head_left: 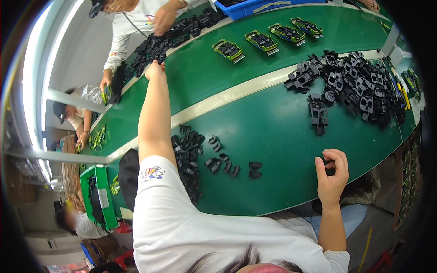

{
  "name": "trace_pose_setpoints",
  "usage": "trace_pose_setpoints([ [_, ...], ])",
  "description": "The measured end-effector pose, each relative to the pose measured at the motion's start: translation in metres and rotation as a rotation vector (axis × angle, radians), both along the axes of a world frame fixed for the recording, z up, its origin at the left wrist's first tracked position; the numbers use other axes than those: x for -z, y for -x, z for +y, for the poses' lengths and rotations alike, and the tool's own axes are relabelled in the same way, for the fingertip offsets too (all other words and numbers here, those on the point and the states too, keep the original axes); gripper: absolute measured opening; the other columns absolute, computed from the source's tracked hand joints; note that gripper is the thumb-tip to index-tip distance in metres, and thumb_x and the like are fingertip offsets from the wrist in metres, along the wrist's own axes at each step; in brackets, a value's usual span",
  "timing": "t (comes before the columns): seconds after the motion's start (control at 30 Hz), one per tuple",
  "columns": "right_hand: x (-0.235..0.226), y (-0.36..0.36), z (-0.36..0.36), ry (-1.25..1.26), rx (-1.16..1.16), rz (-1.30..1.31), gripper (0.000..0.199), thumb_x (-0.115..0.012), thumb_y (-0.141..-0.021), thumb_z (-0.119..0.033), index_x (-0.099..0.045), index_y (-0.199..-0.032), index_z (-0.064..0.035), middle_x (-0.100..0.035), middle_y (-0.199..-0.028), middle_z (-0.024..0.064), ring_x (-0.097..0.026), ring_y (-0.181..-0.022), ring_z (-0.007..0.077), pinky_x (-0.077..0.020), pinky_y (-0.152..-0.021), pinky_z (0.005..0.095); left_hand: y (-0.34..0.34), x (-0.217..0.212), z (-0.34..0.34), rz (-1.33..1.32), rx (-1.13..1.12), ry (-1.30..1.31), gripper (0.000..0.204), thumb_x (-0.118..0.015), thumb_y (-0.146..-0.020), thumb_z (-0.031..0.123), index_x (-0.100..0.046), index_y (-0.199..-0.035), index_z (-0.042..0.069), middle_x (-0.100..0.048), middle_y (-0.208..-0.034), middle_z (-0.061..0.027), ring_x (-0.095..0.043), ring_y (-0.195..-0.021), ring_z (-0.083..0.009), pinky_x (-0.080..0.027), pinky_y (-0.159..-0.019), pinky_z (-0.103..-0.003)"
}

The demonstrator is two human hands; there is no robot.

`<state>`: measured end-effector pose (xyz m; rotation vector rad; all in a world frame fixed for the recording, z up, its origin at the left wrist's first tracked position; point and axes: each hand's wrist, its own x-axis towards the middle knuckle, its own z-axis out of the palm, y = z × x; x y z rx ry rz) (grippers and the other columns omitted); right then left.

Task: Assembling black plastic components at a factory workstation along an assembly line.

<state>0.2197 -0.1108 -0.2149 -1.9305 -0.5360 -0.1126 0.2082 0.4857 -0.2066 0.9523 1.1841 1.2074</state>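
My left arm reaches far across the green bench, and my left hand point(155, 70) is at the edge of a heap of small black plastic parts point(152, 51) in front of a co-worker. Its fingers are small and partly lost against the dark heap, so I cannot make out a grip. Above the near bench edge, my right hand point(332, 177) is raised with loosely bent fingers, thumb apart, holding nothing. Nearer me lie small black seat-like pieces point(189, 152), a few set apart in pairs point(255, 170). Black chassis-like plates point(357, 84) are piled at the right.
Several green toy car bodies with black interiors point(261, 42) stand in a row on the far green strip. A pale divider rail point(227, 93) crosses the bench. Co-workers sit along the far left side. A blue bin point(248, 10) and a green crate point(107, 204) hold black parts.
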Motion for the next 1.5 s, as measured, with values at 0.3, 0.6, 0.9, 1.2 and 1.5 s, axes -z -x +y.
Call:
trace_pose_setpoints([
  [0.3, -0.007, -0.012, 0.007, 0.086, -0.016, -0.025, 0.018, -0.071, -0.066, -0.005, -0.058, -0.078, -0.0046, -0.058, -0.084, 0.0057, -0.053, -0.068, 0.0135, -0.0373, -0.050, 0.0223, -0.004, 0.025, 0.204, -0.362, 0.057, -0.135, 0.016, -0.048, -0.088, 0.003, -0.049, -0.097, -0.009, -0.059, -0.090, -0.0181, -0.062, -0.072, -0.0298, -0.057, -0.058, -0.035],
  [0.6, -0.004, -0.019, 0.018, 0.263, 0.092, -0.158, 0.040, -0.074, -0.069, -0.026, -0.056, -0.097, -0.0052, -0.055, -0.100, 0.0098, -0.055, -0.084, 0.0266, -0.0466, -0.071, 0.0362, -0.005, -0.009, 0.069, 0.013, -0.011, -0.157, 0.036, -0.068, -0.075, 0.004, -0.050, -0.101, -0.013, -0.059, -0.091, -0.0177, -0.063, -0.070, -0.0260, -0.053, -0.050, -0.027],
  [0.9, -0.004, -0.046, 0.036, 0.334, 0.054, -0.394, 0.042, -0.072, -0.070, -0.020, -0.053, -0.104, -0.0023, -0.059, -0.090, 0.0157, -0.057, -0.086, 0.0311, -0.0478, -0.073, 0.0383, 0.072, -0.062, -0.322, 0.086, 1.176, -0.367, 0.032, -0.052, -0.091, 0.024, -0.053, -0.105, -0.004, -0.062, -0.096, -0.0138, -0.060, -0.065, -0.0137, -0.045, -0.051, -0.021],
  [1.2, -0.032, 0.032, 0.039, -0.175, -0.577, -0.192, 0.043, -0.069, -0.068, -0.007, -0.055, -0.108, -0.0058, -0.059, -0.105, 0.0107, -0.056, -0.096, 0.0314, -0.0457, -0.082, 0.0383, 0.141, -0.052, -0.391, -0.003, 0.960, -0.167, 0.033, -0.046, -0.094, 0.024, -0.050, -0.112, -0.003, -0.061, -0.087, -0.0113, -0.053, -0.049, -0.0140, -0.039, -0.039, -0.020],
  [1.5, 0.005, 0.033, 0.059, 0.300, -0.746, -0.619, 0.027, -0.061, -0.071, -0.001, -0.063, -0.096, -0.0090, -0.061, -0.106, 0.0037, -0.054, -0.102, 0.0244, -0.0426, -0.085, 0.0393, 0.135, -0.029, -0.400, -0.373, 0.923, -0.152, 0.027, -0.043, -0.096, 0.022, -0.046, -0.114, 0.003, -0.058, -0.085, -0.0103, -0.060, -0.067, -0.0195, -0.048, -0.056, -0.026],
])
